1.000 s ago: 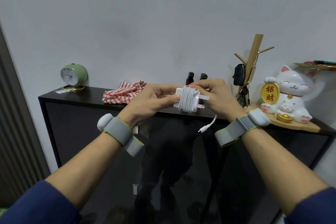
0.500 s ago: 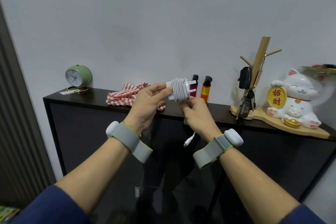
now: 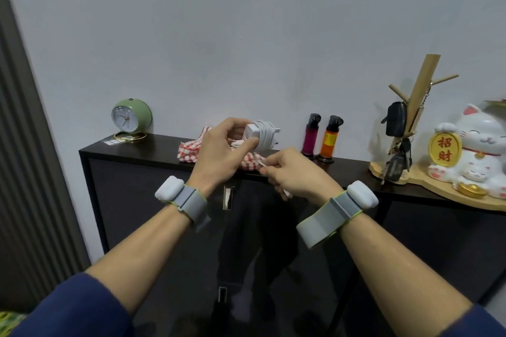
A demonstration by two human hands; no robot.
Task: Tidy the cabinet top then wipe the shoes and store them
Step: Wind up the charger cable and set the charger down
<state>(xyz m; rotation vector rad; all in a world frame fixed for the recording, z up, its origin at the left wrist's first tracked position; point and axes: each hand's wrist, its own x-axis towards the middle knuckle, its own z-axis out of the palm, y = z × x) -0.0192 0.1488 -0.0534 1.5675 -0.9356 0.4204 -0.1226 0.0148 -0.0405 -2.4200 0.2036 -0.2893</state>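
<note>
The white plastic charger block with its white cable wound around it point(image 3: 262, 135) is held in the air, just above the back part of the dark cabinet top point(image 3: 153, 149) and in front of the red-and-white checked cloth point(image 3: 191, 151). The left hand point(image 3: 223, 154) is closed on the block, thumb on the front face and fingers over the top. The right hand point(image 3: 297, 174) is lower and closed in a pinch on the loose end of the cable point(image 3: 260, 163), which runs down from the coil; its plug end seems to come out under the palm, but this is not clear.

I judge the block to be light, hard and a little smooth, so a grip on its flat sides is best, not on the metal pins. The cable is thin and soft; it will spring loose if the end is not tucked under a turn.

To the left on the tabletop stands a round green alarm clock point(image 3: 131, 117). To the right stand two small lighters, one magenta point(image 3: 310, 135) and one orange point(image 3: 330, 138), then a wooden key tree with hanging keys point(image 3: 410, 117) and a white ceramic lucky cat point(image 3: 477, 150). No shoes are in view.
</note>
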